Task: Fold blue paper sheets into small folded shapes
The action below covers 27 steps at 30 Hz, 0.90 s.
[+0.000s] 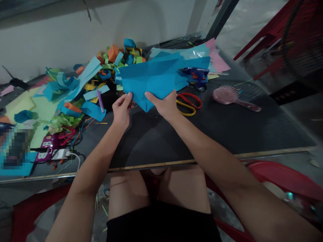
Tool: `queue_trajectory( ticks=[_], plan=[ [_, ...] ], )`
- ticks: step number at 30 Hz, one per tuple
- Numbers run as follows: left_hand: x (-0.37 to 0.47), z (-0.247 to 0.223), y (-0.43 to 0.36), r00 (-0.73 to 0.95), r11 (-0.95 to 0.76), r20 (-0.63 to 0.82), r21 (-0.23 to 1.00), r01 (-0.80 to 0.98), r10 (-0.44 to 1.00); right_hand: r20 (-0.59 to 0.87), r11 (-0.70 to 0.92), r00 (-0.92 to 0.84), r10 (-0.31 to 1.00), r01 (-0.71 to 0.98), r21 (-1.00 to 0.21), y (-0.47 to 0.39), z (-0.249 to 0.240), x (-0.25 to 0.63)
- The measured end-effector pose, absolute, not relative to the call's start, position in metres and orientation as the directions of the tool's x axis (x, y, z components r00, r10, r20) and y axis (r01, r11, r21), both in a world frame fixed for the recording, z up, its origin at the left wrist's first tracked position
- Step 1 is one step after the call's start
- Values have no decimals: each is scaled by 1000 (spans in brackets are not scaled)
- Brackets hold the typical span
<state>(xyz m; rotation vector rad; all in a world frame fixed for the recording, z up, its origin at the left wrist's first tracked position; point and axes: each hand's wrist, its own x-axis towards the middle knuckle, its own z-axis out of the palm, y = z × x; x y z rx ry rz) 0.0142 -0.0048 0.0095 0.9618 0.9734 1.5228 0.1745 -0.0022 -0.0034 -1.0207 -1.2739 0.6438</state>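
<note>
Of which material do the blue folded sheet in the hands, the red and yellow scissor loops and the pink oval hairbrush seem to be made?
Blue folded sheet: probably matte paper, since it looks thin and shows creases.
Red and yellow scissor loops: likely smooth plastic, judging by their even, bright colour.
Pink oval hairbrush: apparently glossy plastic, perhaps translucent, because it catches highlights.

Dark tabletop (227, 131) strewn with coloured paper pieces (92, 111), pink hairbrush (224, 95), red-and-yellow-handled scissors (200, 101) and purple socket block (50, 142)
</note>
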Motion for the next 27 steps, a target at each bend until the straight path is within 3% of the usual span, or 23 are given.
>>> queue_trajectory(
  ticks=[8, 27],
  plan=[
    [10, 13, -3, -145, -75, 22, 926, -370, 989, 457, 440, 204, 866, 124, -889, -3, 0, 175],
    [7, 12, 3, -212, -188, 137, 952, -242, 968, 451, 444, 204, 869, 81, -892, -2, -3, 176]
  ],
)
